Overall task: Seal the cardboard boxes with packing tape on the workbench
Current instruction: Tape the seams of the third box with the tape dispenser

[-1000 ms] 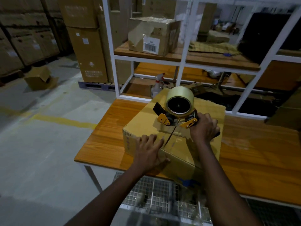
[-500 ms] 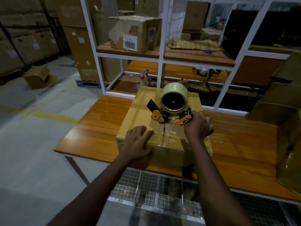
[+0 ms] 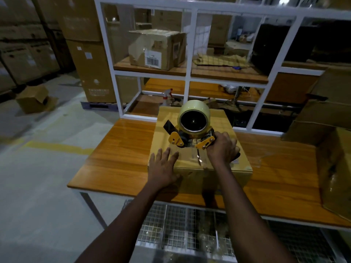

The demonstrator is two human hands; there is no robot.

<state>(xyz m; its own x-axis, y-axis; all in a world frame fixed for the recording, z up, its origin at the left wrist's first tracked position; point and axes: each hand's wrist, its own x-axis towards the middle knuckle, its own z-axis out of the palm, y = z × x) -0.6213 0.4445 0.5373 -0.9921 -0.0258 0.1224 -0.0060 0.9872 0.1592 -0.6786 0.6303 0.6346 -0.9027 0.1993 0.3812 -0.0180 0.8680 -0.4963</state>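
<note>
Left hand [image 3: 163, 168] flat on the box [image 3: 191, 160] on the worktop [image 3: 121, 154] – right hand [image 3: 222, 149] grips the tape dispenser [image 3: 191, 130] on top

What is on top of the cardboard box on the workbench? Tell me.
On the cardboard box: a tape dispenser gripped by the right hand, and the left hand resting flat. The box top beneath them is covered.

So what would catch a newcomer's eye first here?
A yellow tape dispenser with a fat pale roll stands on the cardboard box in the middle of the wooden workbench. The right hand grips its handle while the left hand lies flat on the box's near edge.
</note>
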